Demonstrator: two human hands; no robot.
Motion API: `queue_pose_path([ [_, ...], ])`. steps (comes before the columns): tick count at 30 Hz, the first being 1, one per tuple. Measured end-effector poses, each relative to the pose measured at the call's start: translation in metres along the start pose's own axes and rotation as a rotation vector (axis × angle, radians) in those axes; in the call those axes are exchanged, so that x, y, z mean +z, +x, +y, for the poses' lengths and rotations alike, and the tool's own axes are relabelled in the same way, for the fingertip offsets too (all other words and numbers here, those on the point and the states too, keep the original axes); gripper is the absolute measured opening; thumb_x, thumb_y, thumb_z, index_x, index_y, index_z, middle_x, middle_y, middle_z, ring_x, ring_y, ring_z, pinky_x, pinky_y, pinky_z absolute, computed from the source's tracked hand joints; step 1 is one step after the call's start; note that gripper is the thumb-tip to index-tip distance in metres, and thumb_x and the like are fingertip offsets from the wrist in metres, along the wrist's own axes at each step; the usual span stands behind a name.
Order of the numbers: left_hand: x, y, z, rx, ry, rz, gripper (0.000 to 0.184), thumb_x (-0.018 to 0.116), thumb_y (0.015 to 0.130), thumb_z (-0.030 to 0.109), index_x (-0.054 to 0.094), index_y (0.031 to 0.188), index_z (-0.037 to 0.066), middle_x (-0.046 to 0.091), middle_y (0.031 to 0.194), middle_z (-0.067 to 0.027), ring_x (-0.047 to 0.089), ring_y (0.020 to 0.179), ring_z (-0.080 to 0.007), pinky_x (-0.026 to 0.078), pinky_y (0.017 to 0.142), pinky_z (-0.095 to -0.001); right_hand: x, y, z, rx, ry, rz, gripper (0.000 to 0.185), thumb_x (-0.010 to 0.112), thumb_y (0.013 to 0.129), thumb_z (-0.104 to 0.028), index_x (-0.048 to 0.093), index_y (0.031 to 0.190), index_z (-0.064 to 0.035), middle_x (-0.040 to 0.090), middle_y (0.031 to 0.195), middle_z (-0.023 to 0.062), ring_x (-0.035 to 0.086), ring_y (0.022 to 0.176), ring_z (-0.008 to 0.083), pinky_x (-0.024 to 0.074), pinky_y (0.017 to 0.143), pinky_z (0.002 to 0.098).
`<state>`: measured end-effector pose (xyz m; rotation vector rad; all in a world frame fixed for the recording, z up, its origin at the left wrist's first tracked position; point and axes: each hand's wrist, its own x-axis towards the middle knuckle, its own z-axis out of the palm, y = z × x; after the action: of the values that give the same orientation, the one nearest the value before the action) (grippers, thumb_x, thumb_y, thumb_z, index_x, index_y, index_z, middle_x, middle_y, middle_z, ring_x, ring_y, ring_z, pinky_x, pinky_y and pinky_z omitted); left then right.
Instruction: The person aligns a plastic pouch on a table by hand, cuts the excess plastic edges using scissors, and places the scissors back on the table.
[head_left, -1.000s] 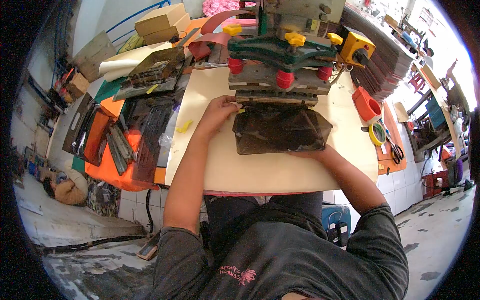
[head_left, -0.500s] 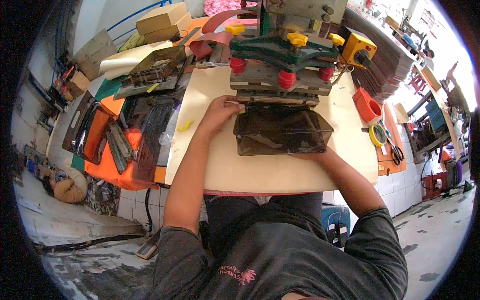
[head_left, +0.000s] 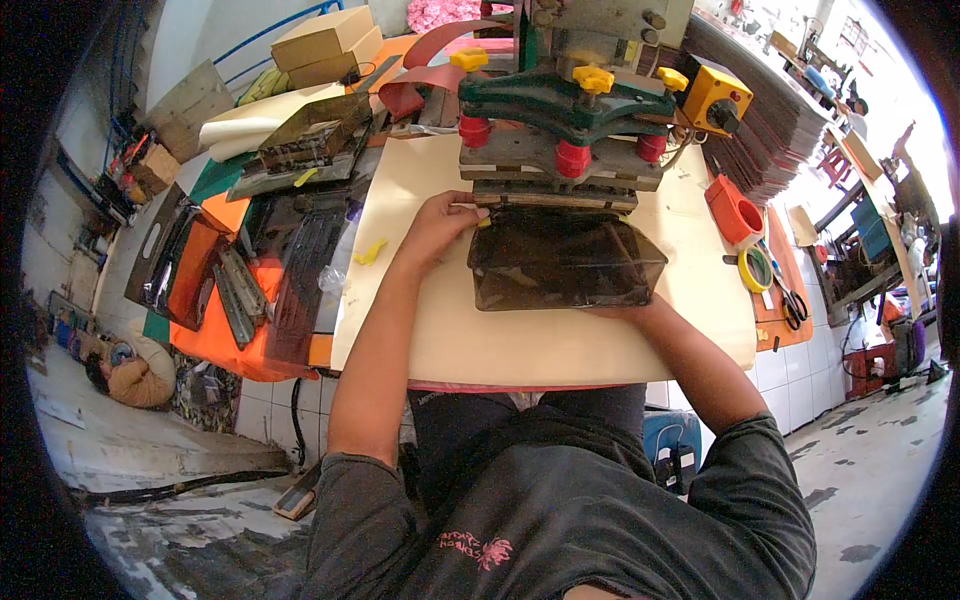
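Observation:
A smoky, see-through plastic box (head_left: 565, 265) lies at the front of a press (head_left: 560, 160), its far edge under the press's lower plate. My left hand (head_left: 440, 232) is closed at the box's far left corner, thumb and fingers pinching there beside a small yellow piece. From the near right, my right hand (head_left: 625, 308) reaches beneath the box and holds it from below; most of its fingers are hidden. Under both hands spreads a cream board (head_left: 440, 350).
Yellow scraps (head_left: 370, 252) lie left of my left arm. More dark plastic pieces (head_left: 310, 270) and metal bars (head_left: 236, 295) cover the left side. To the right are a red tape dispenser (head_left: 735, 212), yellow tape (head_left: 755, 270), scissors (head_left: 793, 300) and stacked sheets (head_left: 770, 120). A person (head_left: 140, 380) is at far left.
The box and my right hand have shifted very slightly. My left hand keeps its place at the corner. The person at far left has moved a little.

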<state>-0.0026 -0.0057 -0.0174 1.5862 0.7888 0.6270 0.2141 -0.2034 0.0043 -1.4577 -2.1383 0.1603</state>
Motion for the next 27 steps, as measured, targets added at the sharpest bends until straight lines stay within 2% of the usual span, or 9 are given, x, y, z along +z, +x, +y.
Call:
queue_pose_path([
  [2,0.000,-0.002,0.003,-0.006,-0.038,-0.012,0.053,0.074,0.083,0.023,0.057,0.124,-0.006,0.069,0.102,-0.0140,0.062,0.095,-0.0178,0.046,0.083,-0.0278,-0.002,0.005,-0.006,0.019,0.032,-0.007,0.054,0.066,0.092,-0.030,0.051,0.142,-0.0179,0.051,0.146,0.0087,0.047,0.134,0.0268,0.0338,0.115,0.0426],
  [5,0.000,-0.002,0.002,0.009,-0.035,-0.012,0.053,0.074,0.084,0.024,0.057,0.124,-0.006,0.069,0.102,-0.0135,0.061,0.093,-0.0166,0.046,0.081,-0.0274,-0.007,0.012,-0.012,0.106,0.384,-0.032,0.053,0.064,0.093,-0.028,0.049,0.143,-0.0167,0.050,0.147,0.0086,0.047,0.135,0.0256,0.0341,0.115,0.0416],
  [6,0.000,-0.003,0.003,0.009,-0.035,-0.011,0.053,0.074,0.084,0.024,0.057,0.124,-0.006,0.069,0.102,-0.0135,0.061,0.093,-0.0166,0.046,0.081,-0.0274,0.004,0.007,0.004,0.106,0.384,-0.032,0.053,0.064,0.093,-0.028,0.049,0.143,-0.0167,0.050,0.147,0.0086,0.047,0.135,0.0256,0.0341,0.115,0.0416],
  [7,0.001,-0.004,0.005,0.016,-0.044,-0.011,0.054,0.074,0.084,0.024,0.057,0.124,-0.007,0.069,0.102,-0.0129,0.061,0.092,-0.0161,0.046,0.080,-0.0271,0.023,-0.003,0.033,0.137,0.530,0.004,0.058,0.070,0.090,-0.025,0.048,0.143,-0.0148,0.051,0.144,0.0104,0.048,0.133,0.0266,0.0354,0.115,0.0421],
  [9,0.001,-0.004,0.005,0.023,-0.054,-0.012,0.054,0.074,0.084,0.024,0.057,0.125,-0.007,0.069,0.102,-0.0124,0.061,0.091,-0.0156,0.046,0.079,-0.0268,0.024,-0.004,0.034,0.170,0.676,0.042,0.063,0.075,0.086,-0.021,0.047,0.142,-0.0128,0.053,0.142,0.0122,0.049,0.131,0.0276,0.0367,0.114,0.0427],
  [11,0.001,-0.002,0.001,0.002,-0.102,-0.024,0.053,0.074,0.084,0.024,0.057,0.124,-0.006,0.069,0.102,-0.0117,0.060,0.090,-0.0153,0.046,0.077,-0.0269,-0.007,0.010,-0.010,0.109,0.257,-0.014,0.051,0.066,0.093,-0.019,0.051,0.142,-0.0155,0.052,0.144,0.0099,0.051,0.130,0.0259,0.0395,0.112,0.0409],
  [17,0.000,-0.002,0.001,-0.007,-0.089,-0.031,0.053,0.075,0.084,0.024,0.057,0.124,-0.005,0.069,0.102,-0.0120,0.061,0.091,-0.0154,0.046,0.078,-0.0271,0.020,-0.014,0.044,0.043,0.209,0.005,0.054,0.070,0.089,-0.023,0.053,0.140,-0.0157,0.053,0.143,0.0098,0.052,0.129,0.0267,0.0399,0.111,0.0410],
  [20,0.001,-0.002,0.000,-0.007,-0.103,-0.023,0.053,0.075,0.084,0.024,0.057,0.124,-0.006,0.069,0.102,-0.0121,0.061,0.091,-0.0158,0.046,0.079,-0.0273,-0.005,-0.002,0.005,-0.060,0.035,0.032,0.055,0.071,0.087,-0.024,0.054,0.139,-0.0156,0.054,0.142,0.0107,0.053,0.128,0.0277,0.0406,0.110,0.0416],
  [27,0.002,-0.004,0.003,-0.025,-0.093,-0.014,0.053,0.074,0.084,0.023,0.057,0.125,-0.005,0.068,0.102,-0.0122,0.061,0.092,-0.0167,0.046,0.081,-0.0275,0.000,-0.004,0.008,-0.034,0.254,0.082,0.053,0.071,0.088,-0.023,0.054,0.137,-0.0144,0.056,0.139,0.0108,0.054,0.126,0.0287,0.0410,0.110,0.0422],
])
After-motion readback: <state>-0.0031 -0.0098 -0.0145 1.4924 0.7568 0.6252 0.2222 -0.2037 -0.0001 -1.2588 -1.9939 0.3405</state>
